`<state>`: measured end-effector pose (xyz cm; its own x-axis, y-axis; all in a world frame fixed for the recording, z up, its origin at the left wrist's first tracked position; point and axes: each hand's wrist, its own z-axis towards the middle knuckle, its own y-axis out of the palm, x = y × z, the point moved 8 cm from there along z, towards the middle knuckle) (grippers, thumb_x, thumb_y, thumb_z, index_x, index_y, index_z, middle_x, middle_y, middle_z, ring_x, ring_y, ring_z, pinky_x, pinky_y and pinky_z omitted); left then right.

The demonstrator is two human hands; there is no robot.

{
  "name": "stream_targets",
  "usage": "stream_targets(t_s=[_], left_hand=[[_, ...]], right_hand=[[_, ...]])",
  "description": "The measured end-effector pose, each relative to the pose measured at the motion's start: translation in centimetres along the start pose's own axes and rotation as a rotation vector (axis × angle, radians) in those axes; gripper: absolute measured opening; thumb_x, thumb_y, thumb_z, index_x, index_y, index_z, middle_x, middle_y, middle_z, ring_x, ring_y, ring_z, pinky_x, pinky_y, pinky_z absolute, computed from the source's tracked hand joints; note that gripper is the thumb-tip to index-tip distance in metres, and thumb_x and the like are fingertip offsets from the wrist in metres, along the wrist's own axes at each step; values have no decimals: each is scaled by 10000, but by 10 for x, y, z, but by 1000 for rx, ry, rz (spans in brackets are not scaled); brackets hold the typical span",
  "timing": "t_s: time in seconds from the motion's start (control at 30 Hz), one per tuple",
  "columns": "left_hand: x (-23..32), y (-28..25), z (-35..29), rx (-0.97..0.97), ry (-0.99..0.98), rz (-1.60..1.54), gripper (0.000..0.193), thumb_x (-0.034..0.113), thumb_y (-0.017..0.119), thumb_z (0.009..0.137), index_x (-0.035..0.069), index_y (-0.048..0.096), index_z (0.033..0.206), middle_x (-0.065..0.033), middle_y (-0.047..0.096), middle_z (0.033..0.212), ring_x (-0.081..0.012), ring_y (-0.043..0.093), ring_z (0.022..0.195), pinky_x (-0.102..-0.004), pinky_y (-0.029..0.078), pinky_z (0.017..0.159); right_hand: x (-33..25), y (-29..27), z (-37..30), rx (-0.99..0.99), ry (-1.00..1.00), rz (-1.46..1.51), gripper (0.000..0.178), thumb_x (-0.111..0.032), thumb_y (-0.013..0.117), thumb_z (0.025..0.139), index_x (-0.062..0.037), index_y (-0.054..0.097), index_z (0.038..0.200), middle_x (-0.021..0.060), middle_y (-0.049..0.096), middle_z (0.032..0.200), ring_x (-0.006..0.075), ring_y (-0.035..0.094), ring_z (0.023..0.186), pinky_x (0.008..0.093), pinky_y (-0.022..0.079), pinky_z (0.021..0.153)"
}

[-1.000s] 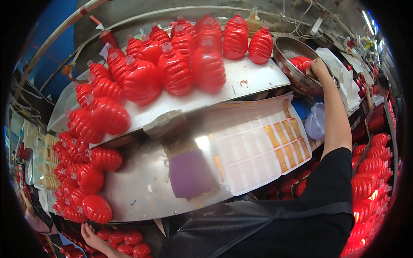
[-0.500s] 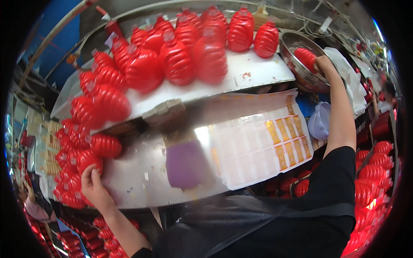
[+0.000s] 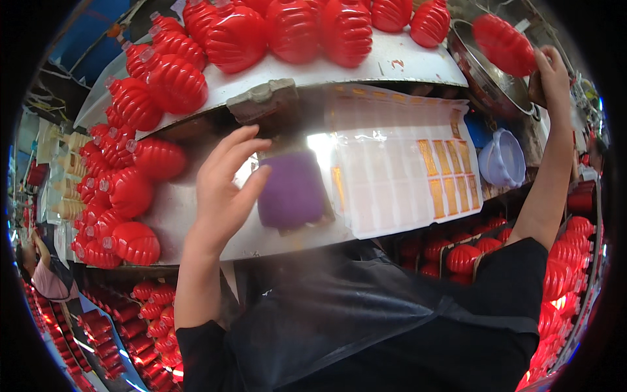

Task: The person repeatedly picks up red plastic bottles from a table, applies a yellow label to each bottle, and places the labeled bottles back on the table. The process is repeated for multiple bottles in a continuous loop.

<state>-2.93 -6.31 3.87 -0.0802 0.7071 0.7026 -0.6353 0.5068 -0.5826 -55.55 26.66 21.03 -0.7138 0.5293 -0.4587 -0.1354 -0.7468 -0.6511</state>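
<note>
We've got our right hand (image 3: 552, 75) gripping a red ribbed lantern shell (image 3: 504, 44) above the steel bowl (image 3: 486, 85), left hand (image 3: 225, 189) spread empty by the purple pad (image 3: 292, 189); bringing the shell over seems next

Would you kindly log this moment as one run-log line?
left hand: open, raised beside purple pad | right hand: holding red ribbed bottle over metal bowl | sticker sheet: flat on table

A sticker sheet (image 3: 405, 163) lay on the near table (image 3: 196, 209), with a pad (image 3: 292, 189) to its left. Lanterns (image 3: 235, 46) crowded the far shelf (image 3: 392, 62); a metal bowl (image 3: 486, 78) stood at its right.
</note>
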Motion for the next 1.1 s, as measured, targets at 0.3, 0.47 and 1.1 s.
stream_targets(t_s=[0.3, 0.47, 1.1], left_hand=[[75, 53, 6, 31, 393, 150, 801, 186, 912, 710, 97, 606, 1444, -238, 520, 1522, -436, 551, 1350, -489, 454, 1122], [8, 51, -9, 83, -21, -20, 812, 257, 897, 713, 79, 570, 1435, -216, 595, 1389, -403, 616, 1241, -468, 506, 1057], [-79, 37, -6, 275, -335, -293, 649, 323, 800, 922, -9, 585, 1437, -172, 595, 1398, -263, 591, 1286, -395, 455, 1119]], right_hand=[[-270, 179, -167, -924, -249, 426, 173, -233, 634, 997, -66, 589, 989, 8, 631, 811, 74, 593, 716, 263, 490, 619], [-289, 252, -240, -980, -43, 867, 278, -248, 666, 991, -9, 670, 1133, 51, 644, 795, 108, 634, 710, 298, 521, 646], [-122, 210, -395, -925, -228, -550, 463, -86, 589, 927, 23, 539, 1374, 165, 714, 833, 328, 739, 722, 437, 586, 612]])
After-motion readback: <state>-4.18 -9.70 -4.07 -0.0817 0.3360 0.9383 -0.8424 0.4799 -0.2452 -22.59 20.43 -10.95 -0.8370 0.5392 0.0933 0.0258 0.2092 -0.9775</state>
